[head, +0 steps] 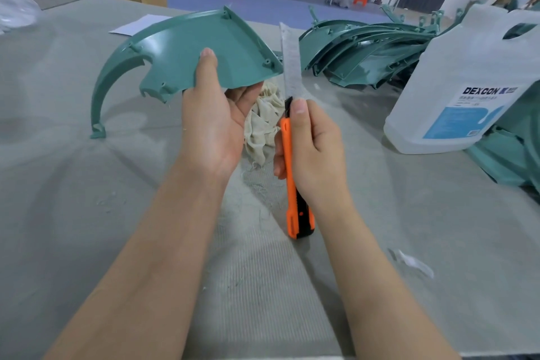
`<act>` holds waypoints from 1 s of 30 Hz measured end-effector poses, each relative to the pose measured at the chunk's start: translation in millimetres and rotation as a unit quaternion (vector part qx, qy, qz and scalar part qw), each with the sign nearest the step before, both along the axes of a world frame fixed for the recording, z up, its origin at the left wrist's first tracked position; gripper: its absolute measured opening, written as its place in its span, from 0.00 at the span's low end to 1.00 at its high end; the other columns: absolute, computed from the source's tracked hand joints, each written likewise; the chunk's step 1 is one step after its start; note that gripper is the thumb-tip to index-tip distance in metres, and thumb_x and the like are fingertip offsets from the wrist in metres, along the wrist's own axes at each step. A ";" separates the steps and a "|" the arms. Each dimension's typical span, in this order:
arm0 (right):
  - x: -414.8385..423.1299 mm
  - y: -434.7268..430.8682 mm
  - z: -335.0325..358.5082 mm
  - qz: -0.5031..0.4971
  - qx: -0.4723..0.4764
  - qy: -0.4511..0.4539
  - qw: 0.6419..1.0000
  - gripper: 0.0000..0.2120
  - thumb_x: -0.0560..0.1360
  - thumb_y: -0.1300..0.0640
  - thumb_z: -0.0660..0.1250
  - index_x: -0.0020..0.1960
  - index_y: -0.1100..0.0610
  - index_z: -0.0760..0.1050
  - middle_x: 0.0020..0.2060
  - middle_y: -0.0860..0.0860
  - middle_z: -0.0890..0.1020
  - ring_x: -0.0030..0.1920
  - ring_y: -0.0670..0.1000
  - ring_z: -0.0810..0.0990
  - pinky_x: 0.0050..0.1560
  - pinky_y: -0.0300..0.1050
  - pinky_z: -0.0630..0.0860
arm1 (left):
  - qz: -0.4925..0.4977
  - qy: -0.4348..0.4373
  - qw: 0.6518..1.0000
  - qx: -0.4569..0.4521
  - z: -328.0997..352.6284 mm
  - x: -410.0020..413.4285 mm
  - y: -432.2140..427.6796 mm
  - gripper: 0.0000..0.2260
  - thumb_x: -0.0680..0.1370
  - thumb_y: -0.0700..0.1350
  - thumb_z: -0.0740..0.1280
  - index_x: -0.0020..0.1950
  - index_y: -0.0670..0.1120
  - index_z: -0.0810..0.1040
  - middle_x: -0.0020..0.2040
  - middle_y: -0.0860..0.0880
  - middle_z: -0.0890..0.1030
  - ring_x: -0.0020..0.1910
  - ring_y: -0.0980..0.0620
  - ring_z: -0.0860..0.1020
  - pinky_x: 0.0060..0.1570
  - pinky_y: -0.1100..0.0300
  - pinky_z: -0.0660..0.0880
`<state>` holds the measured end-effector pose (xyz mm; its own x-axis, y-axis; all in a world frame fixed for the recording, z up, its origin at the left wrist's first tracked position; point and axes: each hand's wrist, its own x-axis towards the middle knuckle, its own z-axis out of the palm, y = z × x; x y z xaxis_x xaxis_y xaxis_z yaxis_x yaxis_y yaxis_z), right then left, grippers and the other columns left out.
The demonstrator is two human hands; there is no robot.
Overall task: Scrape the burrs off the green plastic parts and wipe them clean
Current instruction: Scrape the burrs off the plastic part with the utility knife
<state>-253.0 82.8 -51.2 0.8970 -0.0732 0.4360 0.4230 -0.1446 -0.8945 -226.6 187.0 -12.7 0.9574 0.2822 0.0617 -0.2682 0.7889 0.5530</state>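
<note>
Now the left hand (214, 123), palm up with thumb on top, grips a green plastic part (187, 52) raised over the worktop (73, 213); just right, the right hand (311, 149) holds an orange knife (292, 172), blade upright beside the part's right edge

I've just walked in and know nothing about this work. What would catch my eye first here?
Probably the big curved green plastic part, held up left of centre by the left hand. Right beside it, the right hand grips an orange utility knife with its long blade pointing up near the part's edge. A pile of similar green parts lies on the table behind, next to a large white jug.
</note>
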 end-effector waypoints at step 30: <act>7.6 -20.7 12.5 -0.062 0.168 0.115 0.977 0.13 0.78 0.54 0.67 0.56 0.61 0.71 0.40 0.57 0.78 0.22 0.46 0.72 0.23 0.37 0.69 | -0.037 0.001 0.933 0.358 -19.9 -1.6 -23.5 0.10 0.79 0.54 0.63 0.43 0.54 0.81 0.40 0.58 0.84 0.46 0.55 0.83 0.54 0.54 0.77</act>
